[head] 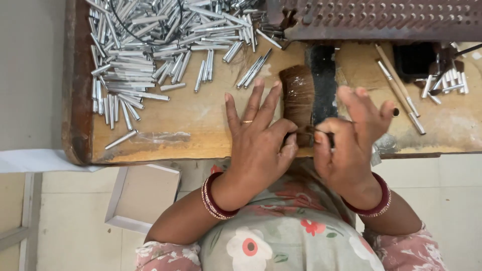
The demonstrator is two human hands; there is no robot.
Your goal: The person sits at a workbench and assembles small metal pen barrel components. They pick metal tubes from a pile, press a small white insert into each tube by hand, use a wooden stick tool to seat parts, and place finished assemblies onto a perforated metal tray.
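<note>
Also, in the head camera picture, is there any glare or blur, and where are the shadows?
Head view: light is soft and even; the heap of metal tubes shows bright glints but no washed-out glare; the left hand and right hand look slightly soft at the fingertips; the bristle bundle stays dark with little detail; shadows on the wooden table are faint.

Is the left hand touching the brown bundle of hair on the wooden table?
Touching. The head view shows the left hand with its thumb and fingertips laid on the edge of the brown hair bundle.
</note>
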